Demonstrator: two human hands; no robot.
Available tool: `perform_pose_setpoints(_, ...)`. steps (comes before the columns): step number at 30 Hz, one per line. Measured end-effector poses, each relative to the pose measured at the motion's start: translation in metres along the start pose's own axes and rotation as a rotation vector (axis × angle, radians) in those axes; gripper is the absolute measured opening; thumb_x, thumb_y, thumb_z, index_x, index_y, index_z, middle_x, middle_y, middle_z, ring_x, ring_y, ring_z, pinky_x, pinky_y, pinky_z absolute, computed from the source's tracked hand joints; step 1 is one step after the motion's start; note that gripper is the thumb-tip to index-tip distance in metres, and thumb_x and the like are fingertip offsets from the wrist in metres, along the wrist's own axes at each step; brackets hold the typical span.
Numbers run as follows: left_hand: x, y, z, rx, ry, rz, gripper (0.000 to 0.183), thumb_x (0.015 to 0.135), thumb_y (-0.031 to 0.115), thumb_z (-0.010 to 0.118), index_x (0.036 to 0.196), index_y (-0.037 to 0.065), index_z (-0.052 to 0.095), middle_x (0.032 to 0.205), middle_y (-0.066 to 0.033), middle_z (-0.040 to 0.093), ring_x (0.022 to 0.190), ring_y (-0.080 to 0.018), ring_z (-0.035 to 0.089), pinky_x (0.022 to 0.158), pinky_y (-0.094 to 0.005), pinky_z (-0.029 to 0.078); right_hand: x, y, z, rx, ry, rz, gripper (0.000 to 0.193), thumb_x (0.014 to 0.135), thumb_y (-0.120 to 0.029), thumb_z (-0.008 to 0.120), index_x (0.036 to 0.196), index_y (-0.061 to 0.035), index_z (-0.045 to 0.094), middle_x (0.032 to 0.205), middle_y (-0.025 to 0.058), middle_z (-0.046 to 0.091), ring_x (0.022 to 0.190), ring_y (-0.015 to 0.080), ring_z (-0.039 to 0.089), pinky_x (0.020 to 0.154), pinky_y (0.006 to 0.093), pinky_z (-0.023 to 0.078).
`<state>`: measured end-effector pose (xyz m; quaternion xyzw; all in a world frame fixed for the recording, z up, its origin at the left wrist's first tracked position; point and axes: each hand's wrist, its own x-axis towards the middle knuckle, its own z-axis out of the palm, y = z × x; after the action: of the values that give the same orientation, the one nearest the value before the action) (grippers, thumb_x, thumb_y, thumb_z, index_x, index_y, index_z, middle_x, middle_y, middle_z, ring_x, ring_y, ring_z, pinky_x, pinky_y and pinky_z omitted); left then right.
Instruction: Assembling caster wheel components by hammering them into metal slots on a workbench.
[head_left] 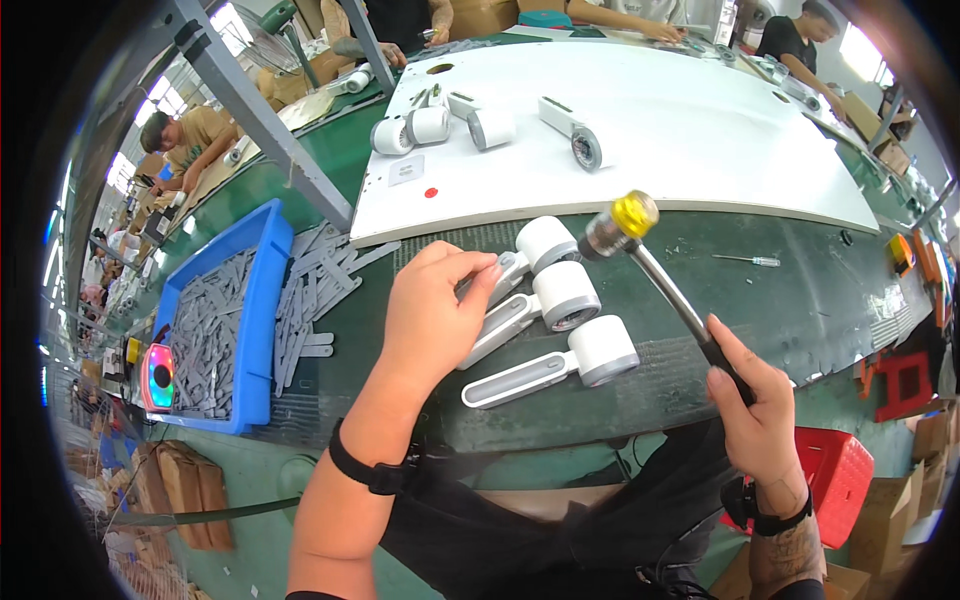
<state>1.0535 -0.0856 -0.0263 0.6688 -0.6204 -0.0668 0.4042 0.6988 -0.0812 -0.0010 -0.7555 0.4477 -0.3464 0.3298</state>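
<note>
Head: red dot (round) beside grey label, white board.

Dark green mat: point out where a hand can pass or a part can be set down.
Free: mat between mallet and small screwdriver; white board right of its devices. Crowded: grey strips beside blue bin; three white devices under left hand.

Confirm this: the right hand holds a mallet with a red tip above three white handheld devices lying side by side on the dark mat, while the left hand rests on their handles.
Not quite. In the head view the metal-shafted mallet in the right hand has a yellow tip, not red. The rest holds: three white handheld devices lie side by side on the dark mat, and the left hand rests on their handles.
</note>
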Motion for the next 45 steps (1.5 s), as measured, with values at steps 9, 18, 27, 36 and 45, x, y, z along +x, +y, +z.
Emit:
perform_pose_setpoints(9,0.005,-0.005,-0.011,-0.036,-0.113,-0.073,0.024,0.091,0.019,0.088,0.110,0.005,0.085,0.088,-0.0056,0.078,0.074,-0.0136,0.062,0.071,-0.0301,0.051,0.061,-0.031,0.021,-0.040,-0.006,-0.101,0.049,0.102,-0.001,0.064,0.151,-0.0054,0.065,0.087,0.0189,0.070,0.072,0.0240,0.062,0.077,0.0335,0.053)
perform_pose_setpoints(18,0.009,-0.008,-0.021,-0.128,-0.224,-0.211,0.023,0.090,0.023,0.089,0.095,0.003,0.079,0.085,-0.0047,0.078,0.078,-0.0129,0.063,0.077,-0.0304,0.052,0.085,-0.054,0.017,-0.230,-0.202,-0.164,0.048,0.101,-0.003,0.066,0.148,-0.0085,0.068,0.091,0.0246,0.072,0.077,0.0425,0.067,0.074,0.0428,0.055)
perform_pose_setpoints(27,0.000,-0.019,-0.040,-0.032,-0.262,-0.009,0.030,0.086,0.027,0.089,0.100,0.003,0.080,0.093,-0.0083,0.078,0.085,-0.0203,0.064,0.081,-0.0349,0.053,0.082,-0.067,0.016,-0.194,-0.190,-0.178,0.049,0.103,0.000,0.064,0.152,-0.0036,0.064,0.125,0.0236,0.078,0.092,0.0183,0.074,0.090,0.0302,0.056)
perform_pose_setpoints(36,-0.019,-0.058,-0.036,-0.063,-0.129,0.213,0.023,0.080,0.017,0.088,0.091,0.001,0.074,0.086,-0.0104,0.070,0.084,-0.0288,0.065,0.074,-0.0382,0.053,0.079,-0.069,0.030,-0.375,-0.461,-0.130,0.049,0.101,0.002,0.064,0.149,-0.0036,0.066,0.116,0.0263,0.077,0.096,0.0382,0.077,0.088,0.0407,0.059)
perform_pose_setpoints(45,-0.025,-0.067,-0.026,-0.179,-0.113,0.139,0.023,0.079,0.017,0.089,0.089,0.003,0.074,0.086,-0.0085,0.069,0.083,-0.0250,0.065,0.075,-0.0357,0.052,0.076,-0.071,0.028,-0.399,-0.332,-0.292,0.050,0.098,0.001,0.067,0.147,-0.0064,0.069,0.091,0.0207,0.073,0.078,0.0365,0.070,0.074,0.0413,0.056)
